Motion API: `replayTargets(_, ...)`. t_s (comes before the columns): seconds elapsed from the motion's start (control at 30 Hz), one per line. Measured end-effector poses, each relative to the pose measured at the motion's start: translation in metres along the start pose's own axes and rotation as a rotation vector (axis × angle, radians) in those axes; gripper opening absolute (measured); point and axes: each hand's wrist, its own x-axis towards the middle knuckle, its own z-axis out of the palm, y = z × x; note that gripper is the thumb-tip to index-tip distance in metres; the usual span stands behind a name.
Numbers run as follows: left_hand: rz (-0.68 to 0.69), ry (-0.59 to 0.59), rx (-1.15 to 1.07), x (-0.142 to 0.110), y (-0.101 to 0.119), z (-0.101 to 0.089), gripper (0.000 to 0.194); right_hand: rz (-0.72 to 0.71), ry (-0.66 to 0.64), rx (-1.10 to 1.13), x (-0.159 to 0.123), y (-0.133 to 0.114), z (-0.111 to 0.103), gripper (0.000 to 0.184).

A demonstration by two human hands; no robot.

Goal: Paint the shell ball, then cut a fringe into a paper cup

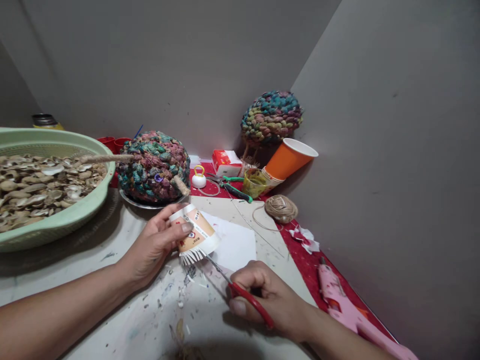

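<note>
Tilted in my left hand (pixel 157 240) is a paper cup (pixel 197 227) with an orange and white print, my thumb pressed on its side. Along the cup's lower edge runs a fringe of narrow cut strips. My right hand (pixel 264 297) grips red-handled scissors (pixel 253 302), whose blades reach the cup's edge beside the fringe. Part of the blades is hidden at the cup. Below the cup, a sheet of white paper (pixel 238 247) and small paper scraps lie on the pale board (pixel 138 320).
At left stands a green basket (pixel 107 172) of nutshells. Behind my hands a colourful shell-covered ball (pixel 155 167) rests on a metal dish; a similar one (pixel 272 117) stands farther back. Around the right lie pliers (pixel 238 190), twine (pixel 281 208), orange cups (pixel 290 159) and a pink glue gun (pixel 337 295).
</note>
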Motion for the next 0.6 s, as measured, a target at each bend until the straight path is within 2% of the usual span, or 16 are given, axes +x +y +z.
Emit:
replayTargets(0.2, -0.028, -0.034, 0.074, -0.0005, -0.0019, -0.0013, 0.033, 0.009, -0.027, -0.002, 0.0011, 0.0022, -0.0017, 0.064)
replayTargets(0.6, -0.032, -0.017, 0.109, 0.0003, -0.0023, -0.0016, 0.038, 0.017, -0.026, -0.001, -0.0008, 0.0026, -0.0008, 0.063)
